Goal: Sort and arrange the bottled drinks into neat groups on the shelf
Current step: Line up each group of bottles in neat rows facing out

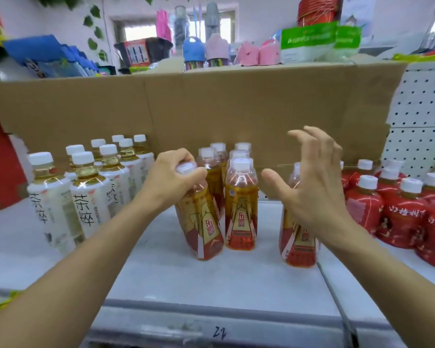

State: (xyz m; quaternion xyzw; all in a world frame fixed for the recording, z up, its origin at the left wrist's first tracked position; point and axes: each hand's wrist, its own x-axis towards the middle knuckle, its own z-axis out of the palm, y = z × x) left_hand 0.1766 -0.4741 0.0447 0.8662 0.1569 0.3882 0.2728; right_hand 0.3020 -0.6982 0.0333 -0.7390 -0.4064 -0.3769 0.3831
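**Figure: Left hand on a tilted amber bottle, right hand spread over a lone one**

Clock directions are read from the held bottle, with 12 o'clock toward the back of the shelf.

The left hand [172, 177] curls over the white cap and neck of the held bottle [199, 217]. This amber drink has a gold-and-red label and stands on the white shelf [161, 277], its top leaning toward 11 o'clock. The right hand [312, 189] is at 3 o'clock, with fingers spread and lightly bent, and grips nothing. It lies in front of the lone bottle [296, 242] of the same kind. Whether it touches that bottle cannot be told.

Surroundings:
- **3 o'clock, just beside:** the upright bottle [241, 209] heads a short double row of matching bottles running back toward 12 and 1 o'clock.
- **9 o'clock, near:** the white-label bottles [86, 199] crowd together, and the left forearm passes just in front of them.
- **Far 3 o'clock, past the lone bottle:** the red-label bottles [399, 217] stand packed.
- **12 o'clock:** a cardboard sheet [211, 109] walls the back, with a white pegboard [422, 116] at its right end.

Bare shelf shows between the upright bottle and the lone bottle. A wider bare stretch at 6 o'clock runs to the front edge [211, 325], which carries a handwritten mark. A dark seam [337, 297] crosses the shelf at 4 o'clock.
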